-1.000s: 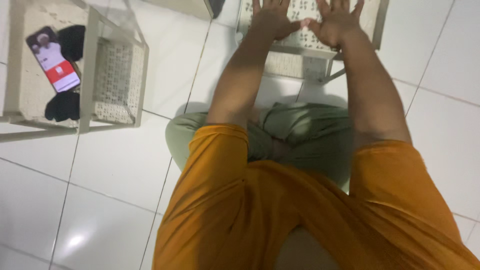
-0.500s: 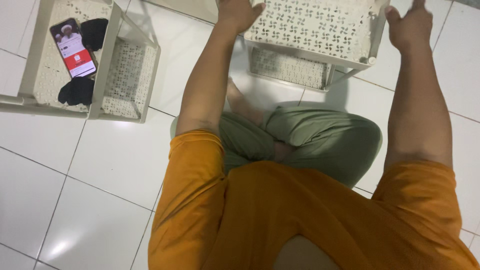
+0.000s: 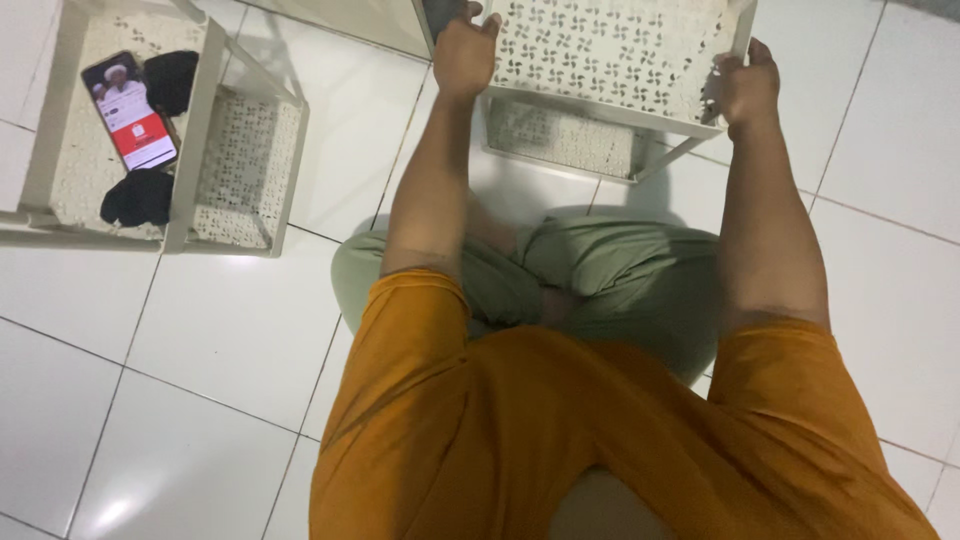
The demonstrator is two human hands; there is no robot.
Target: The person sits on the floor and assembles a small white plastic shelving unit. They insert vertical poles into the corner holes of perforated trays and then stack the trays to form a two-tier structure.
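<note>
Two hands, left (image 3: 463, 55) and right (image 3: 747, 88), are clamped on opposite edges of a white perforated shelf (image 3: 610, 50) at upper centre; uneven grip could tilt it onto the tiled floor (image 3: 220, 350).

The white perforated shelf rack (image 3: 620, 50) runs past the top edge, and its rim hides both hands' fingers (image 3: 470, 22).

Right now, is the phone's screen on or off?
On. The phone lies face up on the white perforated shelf at the left, its screen lit with a picture and a red block, between two black items.
</note>
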